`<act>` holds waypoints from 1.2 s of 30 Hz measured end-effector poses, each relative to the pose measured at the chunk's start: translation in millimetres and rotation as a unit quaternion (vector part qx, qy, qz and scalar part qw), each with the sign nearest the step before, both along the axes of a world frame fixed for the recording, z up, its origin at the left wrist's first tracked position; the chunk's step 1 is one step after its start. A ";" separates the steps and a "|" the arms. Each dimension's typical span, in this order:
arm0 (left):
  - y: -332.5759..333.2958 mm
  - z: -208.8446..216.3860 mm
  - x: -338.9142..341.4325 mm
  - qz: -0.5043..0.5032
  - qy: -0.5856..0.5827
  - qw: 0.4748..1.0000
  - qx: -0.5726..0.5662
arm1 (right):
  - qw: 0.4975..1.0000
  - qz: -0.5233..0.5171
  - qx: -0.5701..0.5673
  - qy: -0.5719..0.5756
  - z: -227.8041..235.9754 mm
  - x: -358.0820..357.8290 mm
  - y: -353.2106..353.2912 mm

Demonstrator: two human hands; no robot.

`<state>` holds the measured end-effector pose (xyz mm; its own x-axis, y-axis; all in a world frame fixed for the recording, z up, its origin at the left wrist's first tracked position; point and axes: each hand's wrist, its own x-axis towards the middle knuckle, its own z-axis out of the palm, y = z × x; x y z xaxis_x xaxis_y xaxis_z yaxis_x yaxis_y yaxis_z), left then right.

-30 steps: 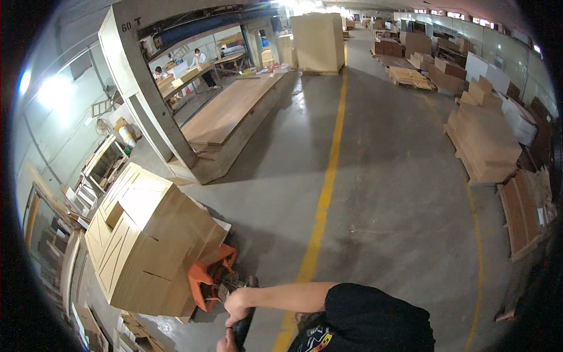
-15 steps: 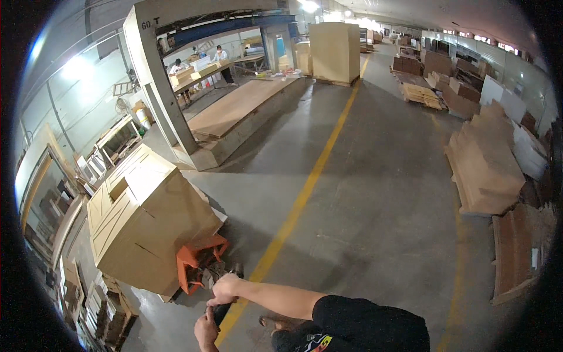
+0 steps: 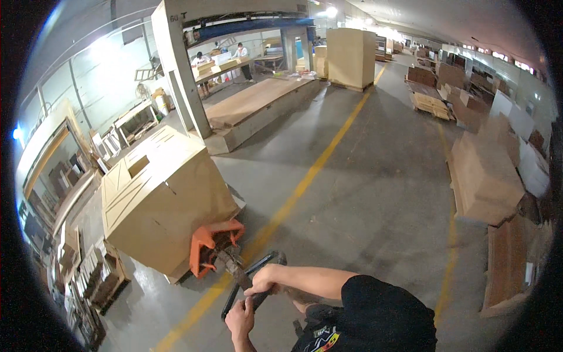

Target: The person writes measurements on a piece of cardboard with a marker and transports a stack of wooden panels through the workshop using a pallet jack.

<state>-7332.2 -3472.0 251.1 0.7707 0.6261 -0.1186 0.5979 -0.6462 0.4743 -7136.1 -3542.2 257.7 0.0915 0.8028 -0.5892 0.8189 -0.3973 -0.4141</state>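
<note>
In front of me is a pallet jack (image 3: pixel 202 251) with an orange front and a dark loop handle (image 3: pixel 260 300). My right hand (image 3: pixel 264 279) is closed around the handle near its middle. Lower down, my left hand (image 3: pixel 240 320) is closed on the handle's near end, thumb up. A tall stack of tan boards (image 3: pixel 176 211) rests over the jack's forks, which are hidden beneath it. Its top shows diagonal strips and a rectangular gap.
A yellow floor line (image 3: pixel 302 185) runs ahead beneath the jack. Beyond the load stands a large press frame (image 3: pixel 176 76) with a low platform (image 3: pixel 258 102). Board stacks (image 3: pixel 484 176) line the right side. Two people work at a far table. Panels lean at the lower left.
The handle and both my hands have shifted right in view, and more of the handle loop shows. The load and jack appear slightly further right and higher. Both hands keep their grip.
</note>
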 end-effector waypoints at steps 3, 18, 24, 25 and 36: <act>-33.1 7.7 -36.9 0.001 -0.023 1.000 0.009 | 0.999 -0.037 -0.018 0.032 10.0 -40.5 -32.4; -245.1 -9.8 -160.3 -0.020 0.097 0.994 -0.047 | 0.999 -0.018 0.012 -0.030 -13.3 -170.1 -265.3; -299.3 -12.3 -198.0 -0.070 0.171 0.974 -0.133 | 0.997 -0.048 0.014 -0.056 8.5 -212.0 -339.4; -308.2 -15.5 -208.9 -0.076 0.178 0.972 -0.135 | 0.998 -0.038 0.007 -0.048 11.0 -223.1 -349.4; -361.9 -20.9 -352.7 -0.274 0.089 0.931 -0.224 | 0.982 -0.087 -0.138 -0.090 8.4 -356.1 -420.1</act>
